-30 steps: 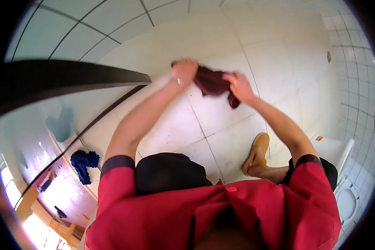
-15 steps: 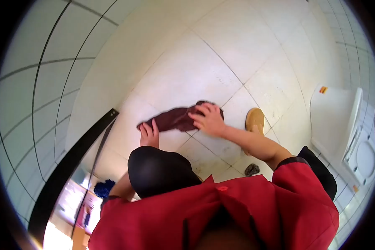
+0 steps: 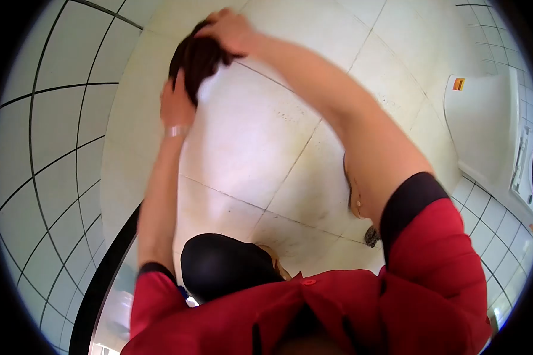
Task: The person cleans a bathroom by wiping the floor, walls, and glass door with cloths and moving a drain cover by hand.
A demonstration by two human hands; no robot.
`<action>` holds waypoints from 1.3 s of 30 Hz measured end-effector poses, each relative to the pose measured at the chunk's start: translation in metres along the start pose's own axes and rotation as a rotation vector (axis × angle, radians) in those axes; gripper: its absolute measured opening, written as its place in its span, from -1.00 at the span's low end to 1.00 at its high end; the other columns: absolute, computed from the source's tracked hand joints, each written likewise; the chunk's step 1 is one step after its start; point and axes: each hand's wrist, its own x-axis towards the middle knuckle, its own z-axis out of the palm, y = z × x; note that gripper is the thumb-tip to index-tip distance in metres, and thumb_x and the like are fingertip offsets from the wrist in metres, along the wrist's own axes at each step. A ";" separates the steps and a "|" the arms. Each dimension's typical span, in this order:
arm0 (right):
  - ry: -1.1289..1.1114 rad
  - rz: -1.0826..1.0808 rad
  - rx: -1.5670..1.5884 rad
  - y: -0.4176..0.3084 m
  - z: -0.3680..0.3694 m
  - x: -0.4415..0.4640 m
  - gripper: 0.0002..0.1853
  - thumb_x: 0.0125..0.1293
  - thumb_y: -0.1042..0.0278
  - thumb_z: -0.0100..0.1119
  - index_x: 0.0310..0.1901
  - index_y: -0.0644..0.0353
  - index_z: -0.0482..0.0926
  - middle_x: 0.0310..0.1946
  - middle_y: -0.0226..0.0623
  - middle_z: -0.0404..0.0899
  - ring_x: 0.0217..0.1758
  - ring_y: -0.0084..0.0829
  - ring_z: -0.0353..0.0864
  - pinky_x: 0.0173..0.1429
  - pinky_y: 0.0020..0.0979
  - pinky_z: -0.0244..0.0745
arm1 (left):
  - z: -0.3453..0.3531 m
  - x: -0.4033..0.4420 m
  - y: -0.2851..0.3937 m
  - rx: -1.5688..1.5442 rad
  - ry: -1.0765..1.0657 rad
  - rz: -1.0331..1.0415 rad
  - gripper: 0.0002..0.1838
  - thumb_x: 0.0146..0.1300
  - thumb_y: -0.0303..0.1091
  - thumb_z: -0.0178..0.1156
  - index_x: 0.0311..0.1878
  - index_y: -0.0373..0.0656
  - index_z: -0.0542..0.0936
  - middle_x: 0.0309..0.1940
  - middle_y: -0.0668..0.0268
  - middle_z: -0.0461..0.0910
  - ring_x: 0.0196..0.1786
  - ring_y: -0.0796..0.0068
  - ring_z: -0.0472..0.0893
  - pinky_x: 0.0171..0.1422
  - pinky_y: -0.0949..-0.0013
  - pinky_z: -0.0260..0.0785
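A dark maroon cloth [image 3: 195, 59] is bunched on the pale tiled floor [image 3: 266, 142], at the far left by the wall. At its near end my left hand [image 3: 176, 107] grips the edge, thumb and fingers on the fabric. My right hand [image 3: 234, 32] is on the far end, its fingers bent over the cloth. Both arms are stretched forward. Part of the cloth is hidden under the right hand, and the fingertips are slightly blurred.
Tiled walls rise at the left [image 3: 71, 118] and right. A white toilet [image 3: 479, 118] stands at the right. A black-edged door or frame [image 3: 115, 260] is at lower left. My bent knee [image 3: 225, 266] is low in front, and a small grey scouring pad [image 3: 372, 236] lies near my foot.
Both hands have moved forward and to the left with the cloth, from the middle of the floor towards the left wall. The cloth is now more bunched. My arms are more outstretched.
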 end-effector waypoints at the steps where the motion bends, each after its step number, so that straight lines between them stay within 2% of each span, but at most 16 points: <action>1: -0.040 0.091 0.080 0.018 -0.022 -0.005 -0.67 0.13 0.37 -0.03 -0.04 -0.12 0.51 -0.07 -0.23 0.43 0.05 -0.12 0.34 0.07 -0.19 0.30 | 0.007 0.031 0.007 0.024 0.003 0.090 -0.51 0.19 -0.39 -0.03 0.24 -0.06 0.24 0.07 0.01 0.33 0.03 -0.06 0.37 0.10 0.15 0.28; 2: -0.086 0.185 0.157 0.032 -0.047 -0.014 -0.67 0.14 0.36 -0.03 -0.03 0.04 0.50 -0.06 -0.10 0.44 0.06 -0.08 0.34 0.11 -0.21 0.27 | 0.014 0.046 0.018 0.041 0.003 0.179 -0.52 0.21 -0.32 -0.04 0.23 -0.08 0.25 0.05 0.07 0.34 0.01 -0.02 0.38 0.10 0.17 0.29; 4: -0.128 0.272 -0.030 0.040 -0.076 -0.053 -0.69 0.15 0.39 -0.08 -0.06 0.05 0.52 -0.08 -0.12 0.46 0.05 -0.07 0.35 0.09 -0.19 0.30 | 0.019 0.043 0.051 0.116 -0.045 0.299 -0.52 0.24 -0.19 -0.07 0.22 -0.13 0.25 -0.01 0.14 0.34 -0.04 0.06 0.38 0.03 0.18 0.34; 6: 0.077 0.295 -0.192 0.058 -0.039 -0.127 -0.56 0.09 0.47 -0.05 -0.02 -0.29 0.52 -0.12 -0.30 0.41 -0.11 -0.15 0.35 -0.03 -0.26 0.35 | 0.029 0.014 0.070 0.067 -0.094 0.387 -0.49 0.26 -0.14 -0.08 0.22 -0.17 0.23 -0.05 0.18 0.33 -0.08 0.12 0.38 -0.12 0.21 0.42; 7: 0.106 0.318 -0.183 0.052 -0.038 -0.161 -0.52 0.06 0.51 -0.05 0.00 -0.29 0.51 -0.13 -0.27 0.41 -0.16 -0.15 0.34 -0.07 -0.26 0.35 | 0.026 -0.006 0.080 0.138 -0.174 0.442 -0.52 0.25 -0.20 -0.08 0.22 -0.13 0.24 -0.09 0.23 0.33 -0.09 0.13 0.38 -0.18 0.25 0.46; 11: 0.076 0.568 -0.208 -0.062 -0.031 -0.298 -0.42 -0.06 0.54 0.04 0.05 -0.27 0.47 -0.07 -0.25 0.37 -0.13 -0.16 0.31 -0.08 -0.23 0.31 | 0.019 -0.106 0.083 0.065 -0.284 0.623 -0.40 0.06 -0.47 -0.01 0.26 -0.13 0.21 -0.03 0.21 0.32 -0.07 0.21 0.41 -0.20 0.41 0.50; 13: 0.056 0.671 -0.166 -0.120 -0.028 -0.336 -0.42 -0.06 0.52 0.04 0.07 -0.26 0.45 -0.06 -0.22 0.36 -0.09 -0.13 0.30 -0.07 -0.22 0.31 | 0.017 -0.154 0.072 -0.002 -0.361 0.659 -0.45 0.17 -0.35 -0.02 0.28 -0.04 0.18 -0.01 0.21 0.32 -0.07 0.16 0.39 -0.18 0.29 0.48; 15: 0.042 0.736 -0.175 -0.163 -0.012 -0.360 -0.42 -0.03 0.50 0.02 0.09 -0.25 0.43 0.01 -0.17 0.35 0.00 -0.08 0.30 -0.01 -0.15 0.29 | 0.040 -0.199 0.049 0.085 -0.355 0.703 -0.46 0.19 -0.28 0.00 0.27 -0.01 0.22 0.02 0.22 0.32 0.00 0.16 0.36 -0.13 0.26 0.43; 17: -0.015 0.822 -0.038 -0.194 -0.033 -0.353 -0.35 -0.10 0.45 0.08 0.14 -0.24 0.36 0.13 -0.08 0.25 0.12 -0.01 0.24 0.10 -0.06 0.22 | 0.084 -0.241 0.012 -0.006 -0.084 0.778 -0.46 0.15 -0.25 0.06 0.24 -0.02 0.29 -0.02 0.20 0.34 -0.02 0.12 0.37 -0.12 0.15 0.37; 20: 0.081 0.744 0.079 -0.195 -0.019 -0.339 -0.43 -0.07 0.43 0.07 0.11 -0.06 0.38 0.15 -0.05 0.23 0.21 0.03 0.18 0.17 -0.02 0.15 | 0.007 -0.264 0.029 -0.001 0.018 0.655 -0.50 0.11 -0.23 0.04 0.17 -0.09 0.39 -0.04 0.08 0.38 -0.15 0.04 0.44 -0.09 0.10 0.36; 24: 0.062 0.090 0.246 -0.146 -0.004 -0.295 -0.66 -0.01 0.42 0.02 -0.10 0.07 0.49 0.08 -0.16 0.32 0.25 -0.09 0.18 0.22 -0.04 0.13 | 0.042 -0.274 0.003 -0.011 -0.530 0.313 -0.44 0.11 -0.26 0.10 0.22 -0.13 0.31 0.03 -0.03 0.33 -0.07 -0.04 0.42 -0.02 0.11 0.34; 28: 0.028 -0.168 0.016 -0.081 -0.024 -0.174 -0.85 -0.03 0.31 0.05 -0.39 0.01 0.58 -0.13 -0.35 0.45 0.14 -0.20 0.26 0.17 -0.15 0.16 | 0.016 -0.192 0.063 -0.124 -0.318 0.198 -0.41 0.16 -0.39 0.08 0.26 -0.23 0.16 0.07 -0.18 0.24 0.09 -0.15 0.32 0.10 0.13 0.27; 30: 0.019 -0.094 -0.114 -0.042 -0.036 -0.124 -0.88 -0.04 0.30 0.07 -0.47 0.00 0.60 -0.23 -0.42 0.47 0.02 -0.26 0.34 0.05 -0.23 0.29 | 0.023 -0.125 0.097 -0.138 -0.173 0.258 -0.43 0.16 -0.45 0.06 0.24 -0.32 0.16 0.05 -0.18 0.23 0.02 -0.19 0.34 0.04 0.12 0.31; 33: 0.136 0.081 -0.227 0.045 -0.049 -0.094 -0.88 -0.01 0.32 0.06 -0.45 -0.05 0.62 -0.29 -0.37 0.51 -0.15 -0.25 0.48 -0.19 -0.31 0.49 | 0.040 -0.028 0.158 -0.089 -0.268 0.223 -0.47 0.17 -0.51 -0.03 0.22 -0.38 0.14 -0.03 -0.11 0.23 -0.13 -0.09 0.44 -0.13 0.14 0.38; 35: 0.029 0.299 -0.257 0.106 -0.079 -0.105 -0.83 -0.01 0.35 0.06 -0.39 -0.07 0.63 -0.27 -0.30 0.54 -0.11 -0.22 0.52 -0.14 -0.26 0.50 | 0.074 0.017 0.189 -0.131 -0.115 0.428 -0.51 0.15 -0.62 -0.17 0.20 -0.40 0.14 -0.04 -0.07 0.25 -0.15 -0.09 0.47 -0.15 0.12 0.42; 39: 0.134 0.562 -0.092 0.220 -0.118 -0.205 -0.61 0.00 0.47 0.01 -0.14 -0.23 0.58 -0.18 -0.28 0.51 -0.06 -0.20 0.49 -0.05 -0.24 0.44 | 0.078 0.061 0.275 -0.012 -0.230 0.549 -0.53 0.13 -0.56 -0.13 0.17 -0.34 0.20 -0.06 0.04 0.30 -0.14 0.05 0.50 -0.14 0.18 0.45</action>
